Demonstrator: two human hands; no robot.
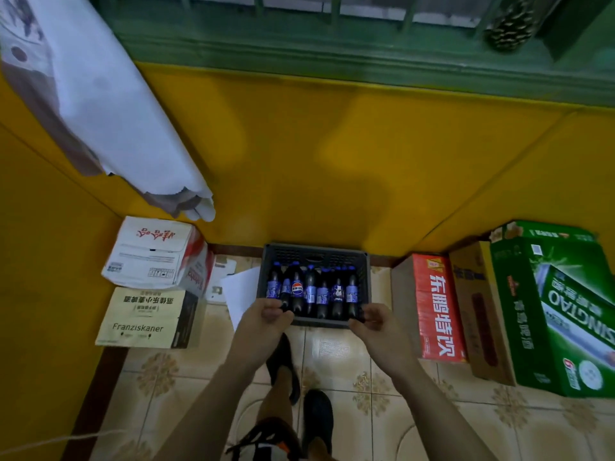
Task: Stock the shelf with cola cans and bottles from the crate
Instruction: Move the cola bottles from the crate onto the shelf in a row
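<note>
A grey plastic crate (315,255) stands on the tiled floor against the yellow wall. Several dark cola bottles (311,291) with blue caps and blue labels lie packed inside it. My left hand (266,319) grips the crate's near rim at its left corner, fingers curled over the edge. My right hand (372,322) grips the same rim at the right corner. No cans and no shelf are visible in this view.
Cardboard boxes (156,257) are stacked left of the crate, with a Franziskaner box (143,319) in front. A red carton (436,307), a brown box (479,311) and a green beer case (559,311) stand to the right. My feet (299,394) are on the tiles below.
</note>
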